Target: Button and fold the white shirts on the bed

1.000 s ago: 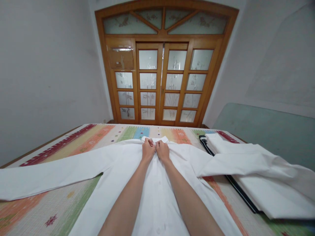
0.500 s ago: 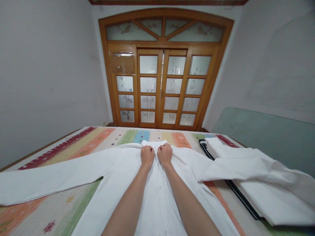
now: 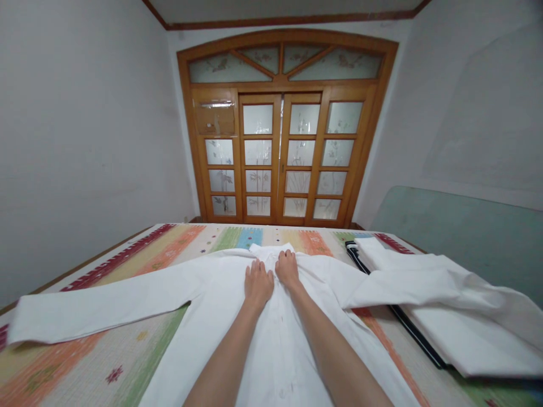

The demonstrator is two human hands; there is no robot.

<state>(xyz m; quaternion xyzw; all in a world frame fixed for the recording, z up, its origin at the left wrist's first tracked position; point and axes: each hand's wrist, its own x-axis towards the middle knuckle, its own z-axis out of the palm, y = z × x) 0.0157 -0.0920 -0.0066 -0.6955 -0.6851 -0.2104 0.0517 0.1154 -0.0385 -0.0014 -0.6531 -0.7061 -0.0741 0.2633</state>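
A white long-sleeved shirt (image 3: 229, 282) lies spread front side up, its collar (image 3: 271, 247) pointing away from me and its button placket running down the middle. My left hand (image 3: 258, 284) rests on the chest just left of the placket, fingers stretched out and slightly apart. Beside it, just below the collar, my right hand (image 3: 287, 268) has its fingers curled on the cloth at the right of the placket. One sleeve reaches far left; the other lies to the right across a folded white garment (image 3: 470, 339) with a dark striped edge (image 3: 418, 336).
Under the shirt is a bed with a striped, patterned cover (image 3: 102, 362). A pale green headboard-like panel (image 3: 458, 226) stands along the right wall. Wooden doors with glass panes (image 3: 278, 152) close off the far end, and a grey wall (image 3: 89, 141) rises at left.
My left hand has loosened from a fist near the collar and slid slightly down, fingers now extended. My right hand stays curled near the collar. The view has tilted up a little.
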